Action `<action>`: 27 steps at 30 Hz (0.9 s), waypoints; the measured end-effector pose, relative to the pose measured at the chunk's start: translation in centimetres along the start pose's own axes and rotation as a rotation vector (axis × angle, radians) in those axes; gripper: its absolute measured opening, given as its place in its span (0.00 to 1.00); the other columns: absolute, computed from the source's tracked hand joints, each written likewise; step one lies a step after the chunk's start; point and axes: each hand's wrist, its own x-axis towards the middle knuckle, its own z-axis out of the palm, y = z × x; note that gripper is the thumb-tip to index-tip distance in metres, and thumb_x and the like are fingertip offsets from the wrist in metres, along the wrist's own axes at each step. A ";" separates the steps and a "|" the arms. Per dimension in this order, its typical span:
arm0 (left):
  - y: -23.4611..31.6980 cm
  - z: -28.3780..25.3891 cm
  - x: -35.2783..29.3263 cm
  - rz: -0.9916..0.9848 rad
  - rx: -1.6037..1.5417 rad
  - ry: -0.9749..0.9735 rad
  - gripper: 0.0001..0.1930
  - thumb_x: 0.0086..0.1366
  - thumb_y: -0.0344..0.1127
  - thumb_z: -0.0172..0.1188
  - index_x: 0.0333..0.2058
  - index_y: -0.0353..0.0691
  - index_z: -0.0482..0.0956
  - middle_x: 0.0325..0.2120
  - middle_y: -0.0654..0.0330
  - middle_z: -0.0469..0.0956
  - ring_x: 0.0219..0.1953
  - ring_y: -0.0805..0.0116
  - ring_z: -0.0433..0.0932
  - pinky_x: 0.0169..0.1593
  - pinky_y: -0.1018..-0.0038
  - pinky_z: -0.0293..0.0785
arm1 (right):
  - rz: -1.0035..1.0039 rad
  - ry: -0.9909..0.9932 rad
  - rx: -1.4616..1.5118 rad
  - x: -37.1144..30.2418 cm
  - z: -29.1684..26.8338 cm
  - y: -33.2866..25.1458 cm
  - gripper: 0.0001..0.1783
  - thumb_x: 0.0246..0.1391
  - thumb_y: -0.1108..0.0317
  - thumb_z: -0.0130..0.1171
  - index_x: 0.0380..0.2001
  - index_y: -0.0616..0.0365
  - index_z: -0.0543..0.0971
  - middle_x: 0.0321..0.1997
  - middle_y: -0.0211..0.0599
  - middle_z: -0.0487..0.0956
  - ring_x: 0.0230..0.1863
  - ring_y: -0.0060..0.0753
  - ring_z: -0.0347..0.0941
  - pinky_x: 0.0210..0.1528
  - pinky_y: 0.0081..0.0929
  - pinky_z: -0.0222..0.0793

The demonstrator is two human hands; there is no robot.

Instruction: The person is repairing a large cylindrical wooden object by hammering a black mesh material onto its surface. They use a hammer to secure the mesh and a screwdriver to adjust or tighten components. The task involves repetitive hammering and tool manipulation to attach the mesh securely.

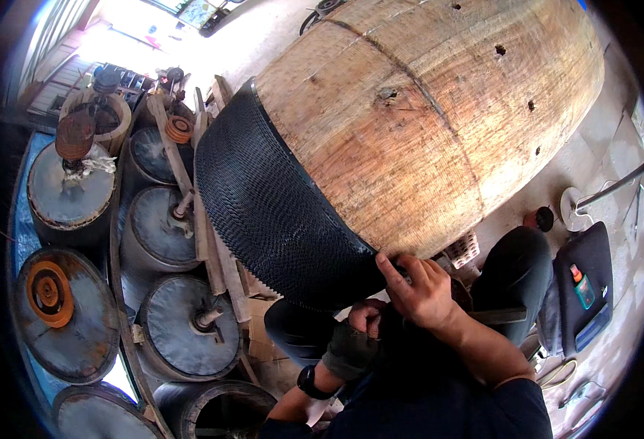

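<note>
A large barrel-shaped wooden drum body (402,139) lies tilted across the view, with a dark line round its middle and several small dark holes. Around its near-left end runs a wide black woven band (278,212) with a toothed lower edge. My right hand (424,293), bare, reaches to the band's near corner. One fingertip touches the band's edge where it meets the wood; the other fingers curl, and what they hold is hidden. Below the band, my left hand (358,333), in a dark glove with bare fingertips, is closed. Whatever it grips cannot be made out.
Several upright drums with grey round heads (190,322) crowd the left side, beside long wooden boards (223,256). To the right is a dark seat (584,289) bearing a small green bottle (582,287) with an orange cap. A perforated brick (462,250) sits under the drum body.
</note>
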 end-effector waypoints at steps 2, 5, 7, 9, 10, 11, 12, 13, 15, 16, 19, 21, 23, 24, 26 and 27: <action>0.1 -0.9 0.6 -0.028 0.013 -0.004 0.09 0.71 0.26 0.53 0.49 0.36 0.72 0.42 0.52 0.78 0.43 0.59 0.79 0.49 0.66 0.75 | 0.002 -0.004 -0.006 0.0 0.0 0.2 0.35 0.42 0.72 0.64 0.60 0.56 0.78 0.40 0.42 0.76 0.31 0.36 0.76 0.32 0.31 0.75; 0.5 -1.9 1.1 -0.023 -0.004 0.140 0.08 0.71 0.27 0.54 0.48 0.36 0.72 0.41 0.53 0.78 0.42 0.61 0.78 0.49 0.67 0.75 | -0.015 0.006 -0.021 0.0 0.1 0.2 0.35 0.45 0.68 0.59 0.62 0.57 0.76 0.40 0.44 0.76 0.31 0.35 0.76 0.32 0.30 0.75; 1.7 -2.8 2.4 0.063 0.076 0.234 0.09 0.70 0.25 0.57 0.47 0.36 0.74 0.41 0.53 0.78 0.41 0.62 0.78 0.47 0.69 0.75 | -0.014 0.004 -0.018 0.1 0.2 0.2 0.34 0.45 0.67 0.59 0.61 0.57 0.77 0.40 0.44 0.76 0.31 0.35 0.76 0.32 0.30 0.75; 2.5 -3.7 3.0 0.099 0.094 0.309 0.10 0.68 0.23 0.58 0.47 0.36 0.76 0.42 0.52 0.79 0.41 0.60 0.79 0.47 0.68 0.77 | -0.023 0.007 -0.013 0.0 0.3 0.1 0.34 0.45 0.67 0.58 0.61 0.57 0.77 0.40 0.45 0.77 0.31 0.35 0.76 0.32 0.30 0.75; 3.2 -4.2 4.0 0.119 0.158 0.323 0.11 0.67 0.23 0.59 0.48 0.36 0.77 0.42 0.52 0.79 0.42 0.59 0.79 0.48 0.67 0.76 | -0.020 0.014 -0.021 0.0 0.3 0.2 0.34 0.45 0.67 0.58 0.61 0.57 0.77 0.40 0.45 0.77 0.31 0.35 0.76 0.32 0.30 0.76; 2.3 -4.4 4.4 0.152 0.122 0.354 0.11 0.67 0.23 0.59 0.48 0.36 0.77 0.42 0.52 0.80 0.42 0.58 0.80 0.49 0.66 0.76 | -0.022 0.017 -0.025 -0.1 0.4 0.3 0.34 0.45 0.67 0.58 0.61 0.57 0.77 0.40 0.45 0.77 0.31 0.35 0.76 0.32 0.30 0.76; 1.0 -4.5 4.7 0.181 0.092 0.387 0.11 0.67 0.23 0.59 0.47 0.36 0.77 0.41 0.52 0.80 0.42 0.58 0.80 0.49 0.65 0.76 | -0.025 0.020 -0.021 -0.1 0.4 0.3 0.34 0.45 0.67 0.58 0.61 0.57 0.77 0.40 0.45 0.77 0.31 0.35 0.76 0.32 0.30 0.76; 0.3 -4.9 5.1 0.210 0.062 0.419 0.11 0.67 0.23 0.59 0.47 0.36 0.77 0.41 0.52 0.80 0.43 0.58 0.80 0.50 0.64 0.76 | -0.028 0.022 -0.016 -0.1 0.4 0.4 0.35 0.45 0.67 0.58 0.61 0.57 0.77 0.40 0.45 0.77 0.31 0.35 0.76 0.32 0.30 0.76; 3.3 -6.3 7.3 0.364 0.253 0.424 0.09 0.67 0.23 0.60 0.46 0.37 0.79 0.42 0.53 0.78 0.42 0.58 0.78 0.47 0.64 0.76 | -0.030 0.013 -0.026 -0.2 0.4 0.4 0.34 0.46 0.66 0.57 0.61 0.57 0.77 0.40 0.45 0.77 0.31 0.34 0.76 0.32 0.30 0.76; 4.2 -6.6 7.8 0.395 0.314 0.437 0.09 0.67 0.23 0.60 0.45 0.38 0.80 0.42 0.53 0.78 0.42 0.58 0.78 0.47 0.64 0.75 | -0.028 0.012 -0.027 -0.2 0.3 0.4 0.34 0.46 0.66 0.57 0.61 0.57 0.77 0.40 0.45 0.77 0.31 0.34 0.76 0.33 0.30 0.76; 4.6 -6.9 9.5 0.459 0.457 0.474 0.11 0.64 0.23 0.63 0.44 0.42 0.82 0.41 0.56 0.74 0.41 0.59 0.76 0.44 0.65 0.74 | -0.037 0.029 -0.039 -0.2 0.5 0.5 0.34 0.47 0.66 0.56 0.62 0.56 0.77 0.40 0.45 0.77 0.31 0.34 0.76 0.33 0.30 0.76; 5.3 -7.1 10.2 0.465 0.549 0.459 0.14 0.62 0.22 0.65 0.45 0.43 0.83 0.40 0.57 0.73 0.41 0.59 0.76 0.44 0.65 0.74 | -0.029 0.030 -0.012 -0.2 0.6 0.5 0.34 0.47 0.66 0.55 0.62 0.57 0.76 0.40 0.44 0.77 0.31 0.34 0.76 0.33 0.30 0.76; 5.6 -7.1 10.6 0.477 0.598 0.425 0.18 0.58 0.20 0.66 0.47 0.44 0.83 0.39 0.57 0.72 0.41 0.59 0.75 0.43 0.66 0.74 | -0.021 0.025 0.002 -0.2 0.5 0.4 0.34 0.47 0.66 0.55 0.62 0.57 0.76 0.40 0.44 0.77 0.31 0.34 0.76 0.33 0.30 0.76; 5.8 -7.2 10.7 0.478 0.612 0.397 0.18 0.58 0.19 0.66 0.47 0.44 0.83 0.39 0.57 0.72 0.41 0.59 0.75 0.43 0.66 0.74 | -0.018 0.018 0.003 -0.2 0.4 0.3 0.35 0.47 0.65 0.55 0.62 0.57 0.76 0.40 0.44 0.76 0.31 0.34 0.76 0.33 0.30 0.75; 6.2 -7.2 10.9 0.478 0.614 0.358 0.20 0.58 0.19 0.65 0.49 0.43 0.83 0.39 0.57 0.73 0.41 0.59 0.75 0.43 0.66 0.74 | -0.013 0.010 0.009 -0.1 0.2 0.3 0.35 0.47 0.65 0.55 0.62 0.58 0.76 0.39 0.43 0.76 0.31 0.34 0.75 0.33 0.30 0.75; 6.6 -7.1 11.1 0.478 0.602 0.347 0.21 0.58 0.18 0.64 0.50 0.42 0.82 0.39 0.56 0.73 0.41 0.59 0.75 0.43 0.66 0.74 | -0.012 0.007 0.014 -0.1 0.2 0.3 0.35 0.47 0.65 0.55 0.62 0.58 0.75 0.39 0.43 0.76 0.31 0.34 0.75 0.33 0.30 0.75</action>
